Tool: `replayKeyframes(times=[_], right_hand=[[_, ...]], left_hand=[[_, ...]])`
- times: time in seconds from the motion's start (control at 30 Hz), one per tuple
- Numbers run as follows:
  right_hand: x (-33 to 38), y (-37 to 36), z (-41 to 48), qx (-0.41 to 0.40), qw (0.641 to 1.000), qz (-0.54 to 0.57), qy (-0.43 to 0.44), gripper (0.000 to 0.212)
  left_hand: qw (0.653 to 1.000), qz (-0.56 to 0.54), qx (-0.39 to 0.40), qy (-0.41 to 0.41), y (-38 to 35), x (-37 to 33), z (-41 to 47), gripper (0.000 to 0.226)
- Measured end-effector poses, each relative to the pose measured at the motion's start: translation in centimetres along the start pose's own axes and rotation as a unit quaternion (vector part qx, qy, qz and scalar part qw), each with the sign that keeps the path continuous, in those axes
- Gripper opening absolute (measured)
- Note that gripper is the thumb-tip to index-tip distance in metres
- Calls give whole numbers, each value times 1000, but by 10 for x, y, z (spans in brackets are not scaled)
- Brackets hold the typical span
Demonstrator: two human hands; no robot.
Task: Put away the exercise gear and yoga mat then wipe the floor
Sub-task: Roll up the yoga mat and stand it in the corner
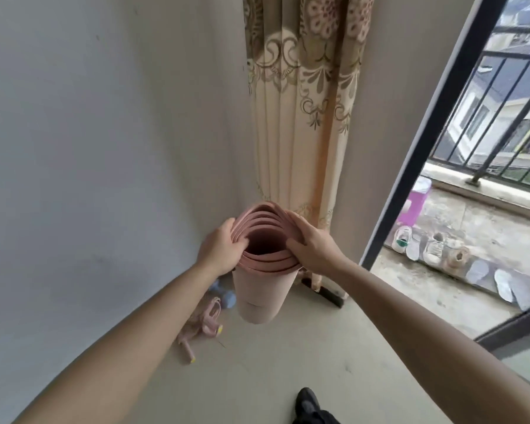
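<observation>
Pink rolled yoga mat [262,289] is standing upright, coils loose at its top; left hand [219,247] and right hand [314,247] fingers are grasping its rim.

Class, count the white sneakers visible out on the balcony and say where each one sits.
2: one sneaker nearest the door frame, another just right of it, both along the balcony ledge. More may be hidden.

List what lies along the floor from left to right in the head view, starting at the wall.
Skipping rope → blue dumbbell → rolled yoga mat, held upright by left hand and right hand → curtain → door frame → white shoes on the balcony.
</observation>
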State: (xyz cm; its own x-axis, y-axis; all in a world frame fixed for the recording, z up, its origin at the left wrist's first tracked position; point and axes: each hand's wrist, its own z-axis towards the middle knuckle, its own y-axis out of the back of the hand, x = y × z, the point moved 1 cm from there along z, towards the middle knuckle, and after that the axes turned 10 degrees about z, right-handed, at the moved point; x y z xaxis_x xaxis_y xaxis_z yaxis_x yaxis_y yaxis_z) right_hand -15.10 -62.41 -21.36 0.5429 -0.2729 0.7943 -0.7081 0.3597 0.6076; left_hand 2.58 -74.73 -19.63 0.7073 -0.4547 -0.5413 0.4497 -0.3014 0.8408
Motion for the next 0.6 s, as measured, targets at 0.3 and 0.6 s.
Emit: replayKeyframes(times=[0.3,0.6], right_hand=[[16,-2,241,84,995,-29,48,70],[-24,-80,435,148,986,-24,-71,68]], left_hand=[[993,-66,-72,70,14,36,201,38],[987,-125,-9,104,-30,126,378,40]])
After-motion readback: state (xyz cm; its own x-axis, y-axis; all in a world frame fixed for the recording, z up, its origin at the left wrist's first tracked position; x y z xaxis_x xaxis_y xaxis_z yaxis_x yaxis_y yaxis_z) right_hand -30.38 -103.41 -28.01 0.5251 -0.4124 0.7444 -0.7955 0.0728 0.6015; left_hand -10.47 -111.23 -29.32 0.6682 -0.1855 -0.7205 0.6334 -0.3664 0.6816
